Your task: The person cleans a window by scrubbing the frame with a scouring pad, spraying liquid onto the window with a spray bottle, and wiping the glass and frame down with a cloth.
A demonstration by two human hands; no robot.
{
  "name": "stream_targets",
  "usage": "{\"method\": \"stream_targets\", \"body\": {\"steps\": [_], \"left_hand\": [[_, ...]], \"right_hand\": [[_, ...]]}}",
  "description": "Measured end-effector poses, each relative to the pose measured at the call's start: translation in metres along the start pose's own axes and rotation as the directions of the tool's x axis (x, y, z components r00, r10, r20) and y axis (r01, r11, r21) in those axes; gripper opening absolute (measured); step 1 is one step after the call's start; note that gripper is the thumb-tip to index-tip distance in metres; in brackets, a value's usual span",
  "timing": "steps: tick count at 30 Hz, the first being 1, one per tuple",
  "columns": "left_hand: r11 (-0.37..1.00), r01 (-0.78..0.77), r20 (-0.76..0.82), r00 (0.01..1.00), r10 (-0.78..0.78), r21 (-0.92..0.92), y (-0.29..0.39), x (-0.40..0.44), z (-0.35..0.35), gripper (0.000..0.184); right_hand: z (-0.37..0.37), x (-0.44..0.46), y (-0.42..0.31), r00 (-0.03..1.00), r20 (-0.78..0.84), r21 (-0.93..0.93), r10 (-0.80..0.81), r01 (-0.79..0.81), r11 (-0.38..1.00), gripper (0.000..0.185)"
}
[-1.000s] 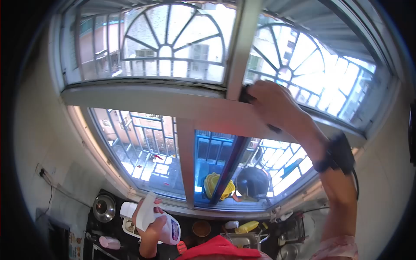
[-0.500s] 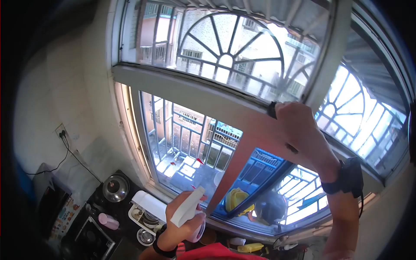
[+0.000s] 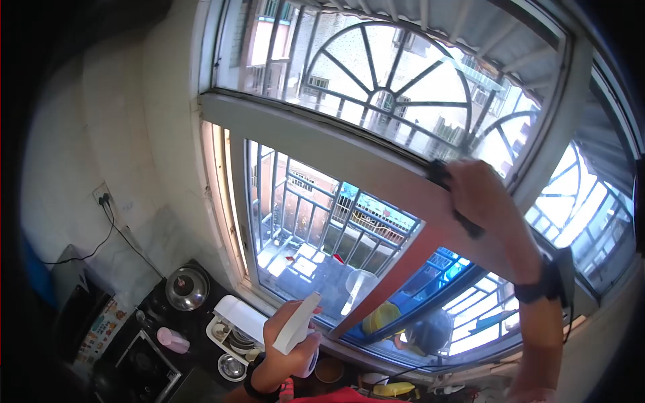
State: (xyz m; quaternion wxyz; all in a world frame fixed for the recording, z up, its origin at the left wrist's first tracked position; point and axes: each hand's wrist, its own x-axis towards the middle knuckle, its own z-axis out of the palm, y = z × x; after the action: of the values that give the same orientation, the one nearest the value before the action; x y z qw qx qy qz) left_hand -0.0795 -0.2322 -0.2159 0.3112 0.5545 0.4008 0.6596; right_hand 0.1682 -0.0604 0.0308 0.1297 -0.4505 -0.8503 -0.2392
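My left hand (image 3: pixel 287 349) is wrapped round a spray bottle with a white trigger head (image 3: pixel 299 324), low in front of the window. Its body is mostly hidden by my fingers. Raised at the right, my right hand (image 3: pixel 480 191) is closed on a black bar-shaped thing (image 3: pixel 440 174). Its ends show on both sides of the fist, but blur hides its exact kind. That fist is at the pale window crossbar (image 3: pixel 322 144), just below the upper glass pane (image 3: pixel 416 101). Whether the black thing touches the bar or the glass, I cannot tell.
On the dark counter at lower left are a metal-lidded pot (image 3: pixel 187 289), a pink cup (image 3: pixel 173 340), a white dish rack (image 3: pixel 225 330), a metal bowl (image 3: pixel 232 367) and a stove (image 3: pixel 144 366). Metal bars (image 3: pixel 295 195) stand outside the glass. A wall socket (image 3: pixel 102 196) has black cords.
The window and counter have shifted in view as the camera turned. My right hand is at the crossbar in both frames, with more of the black thing showing now. The left hand keeps the spray bottle.
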Motion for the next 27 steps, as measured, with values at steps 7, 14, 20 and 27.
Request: {"method": "stream_targets", "body": {"steps": [7,14,20,27], "left_hand": [[1.0,0.013,0.01,1.0,-0.013,-0.01,-0.005,0.001,-0.032,0.044],[0.998,-0.011,0.043,0.999,0.014,-0.055,0.017,0.028,-0.034,0.044],[0.995,-0.024,0.122,0.992,0.036,-0.1,0.047,0.049,-0.045,0.044],[0.983,-0.11,0.41,0.897,0.163,-0.15,0.083,0.089,0.021,0.041]], "right_hand": [[0.048,0.104,-0.059,0.987,-0.082,0.023,-0.136,0.139,0.99,0.01],[0.039,0.124,-0.091,0.996,-0.029,0.081,-0.088,0.09,0.993,0.015],[0.007,-0.05,-0.003,0.98,-0.135,-0.175,0.145,-0.168,0.97,0.013],[0.033,-0.241,-0.054,0.872,-0.197,0.068,0.448,-0.443,0.894,0.02]]}}
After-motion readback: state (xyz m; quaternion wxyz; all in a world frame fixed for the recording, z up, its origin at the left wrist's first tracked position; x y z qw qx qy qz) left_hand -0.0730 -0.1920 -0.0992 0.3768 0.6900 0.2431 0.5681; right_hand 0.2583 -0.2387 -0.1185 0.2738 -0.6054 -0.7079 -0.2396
